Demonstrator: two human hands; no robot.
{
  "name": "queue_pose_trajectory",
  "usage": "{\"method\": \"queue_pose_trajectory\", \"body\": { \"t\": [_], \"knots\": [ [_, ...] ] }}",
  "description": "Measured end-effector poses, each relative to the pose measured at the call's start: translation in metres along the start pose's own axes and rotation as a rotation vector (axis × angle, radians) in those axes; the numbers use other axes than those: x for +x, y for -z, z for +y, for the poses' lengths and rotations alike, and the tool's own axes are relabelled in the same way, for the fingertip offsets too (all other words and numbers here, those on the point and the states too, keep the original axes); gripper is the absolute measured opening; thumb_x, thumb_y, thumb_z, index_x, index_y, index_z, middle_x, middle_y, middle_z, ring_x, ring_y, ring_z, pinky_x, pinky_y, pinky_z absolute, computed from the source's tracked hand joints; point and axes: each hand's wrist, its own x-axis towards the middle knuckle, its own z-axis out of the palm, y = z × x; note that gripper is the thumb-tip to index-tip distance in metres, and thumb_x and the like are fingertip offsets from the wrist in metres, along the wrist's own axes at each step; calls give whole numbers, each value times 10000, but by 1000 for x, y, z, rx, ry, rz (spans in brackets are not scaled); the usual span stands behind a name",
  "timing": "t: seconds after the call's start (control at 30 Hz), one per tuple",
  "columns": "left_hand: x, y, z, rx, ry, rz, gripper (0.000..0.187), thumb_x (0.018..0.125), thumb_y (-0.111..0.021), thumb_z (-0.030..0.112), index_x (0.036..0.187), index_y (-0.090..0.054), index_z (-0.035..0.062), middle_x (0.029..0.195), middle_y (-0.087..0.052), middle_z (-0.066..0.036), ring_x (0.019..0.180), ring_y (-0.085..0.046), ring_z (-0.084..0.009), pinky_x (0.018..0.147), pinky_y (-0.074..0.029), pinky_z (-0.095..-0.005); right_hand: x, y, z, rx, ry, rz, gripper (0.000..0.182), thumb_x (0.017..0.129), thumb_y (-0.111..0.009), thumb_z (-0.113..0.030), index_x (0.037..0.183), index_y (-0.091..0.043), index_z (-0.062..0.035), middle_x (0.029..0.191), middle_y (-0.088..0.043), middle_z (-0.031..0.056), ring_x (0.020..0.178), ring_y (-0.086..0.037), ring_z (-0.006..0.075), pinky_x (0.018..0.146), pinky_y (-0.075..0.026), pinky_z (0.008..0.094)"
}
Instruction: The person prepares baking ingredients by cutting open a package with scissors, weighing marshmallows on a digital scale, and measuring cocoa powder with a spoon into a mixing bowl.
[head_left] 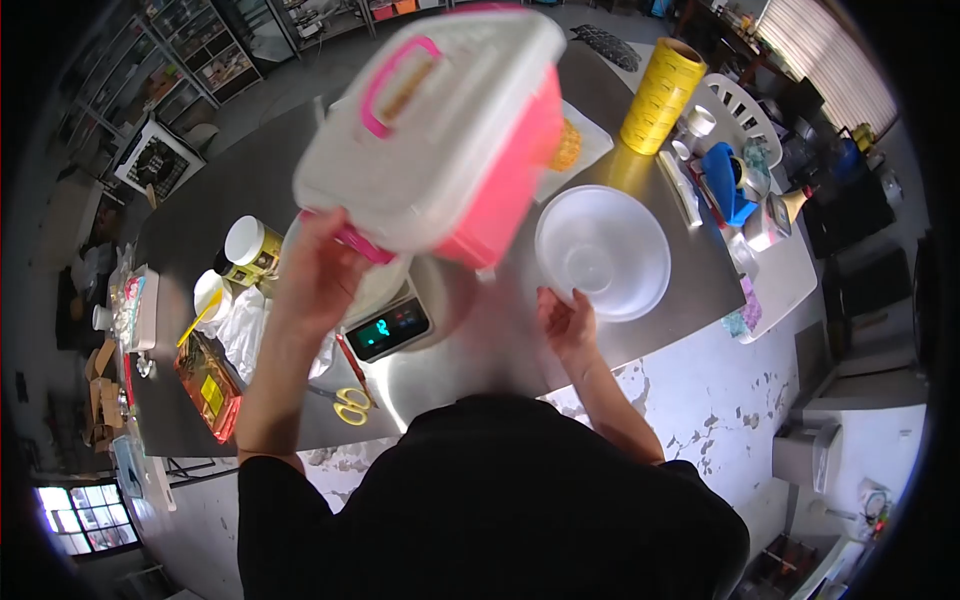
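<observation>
A pink storage box (pixel 510 165) with a white lid (pixel 440 110) and a pink carry handle hangs tilted over the table, slightly blurred. My left hand (pixel 335 262) is closed on its near edge, by the pink latch. My right hand (pixel 567 322) is palm up, fingers loosely curled and apart, with fingertips right at the rim of a white plastic bowl (pixel 605 250). Beneath the box, a digital scale (pixel 388 332) shows a lit green display; most of its platform is hidden. Yellow-handled scissors (pixel 352 405) lie at the table's near edge.
Left on the metal table (pixel 490 350) stand white-lidded jars (pixel 252 245), a white tub (pixel 211 295), a crumpled plastic bag (pixel 242 335) and an orange packet (pixel 210 390). Right stand a yellow tape roll stack (pixel 662 95) and a blue tape dispenser (pixel 730 185). A white tray (pixel 590 145) sits behind the box.
</observation>
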Motion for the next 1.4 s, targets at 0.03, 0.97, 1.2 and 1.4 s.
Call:
{"method": "queue_pose_trajectory", "body": {
  "t": [0.03, 0.97, 1.2, 1.4],
  "knots": [
    [-3, 4, -20, -49, 121, -47, 181, 810, -543, 135, 953, -519, 28, 865, -601, -64, 728, -603, -153, 687, -532, -264, 5, 4, -20, -117, 41, -5, 428, 851, -395, -333, 990, -503, 58, 898, -593, 126, 818, -590, 231, 679, -496, 312],
    [1, 45, -191, 342, 640, -121, 400, 553, -479, -1, 950, -520, -29, 849, -573, -97, 765, -580, -207, 708, -490, -340, -30, 2, -170, -1899, 768, -18, 395, 904, -381, -306, 919, -595, 26, 761, -605, 195, 725, -571, 246, 715, -424, 332],
    [4, 49, -186, 348, 680, -101, 387, 490, -460, -28, 866, -553, -28, 776, -580, -93, 673, -589, -190, 619, -495, -293, -33, 15, -157, -1317, 819, -161, 330, 916, -388, -224, 1050, -526, 44, 943, -594, 114, 812, -530, 176, 737, -414, 293],
    [6, 53, -189, 361, 676, -104, 403, 489, -447, -42, 877, -556, -28, 800, -578, -93, 721, -586, -192, 684, -479, -292, -26, 31, -167, -1255, 539, -108, 346, 921, -377, -239, 1090, -502, 37, 926, -569, 67, 790, -482, 95, 699, -409, 237]
  ]
}}
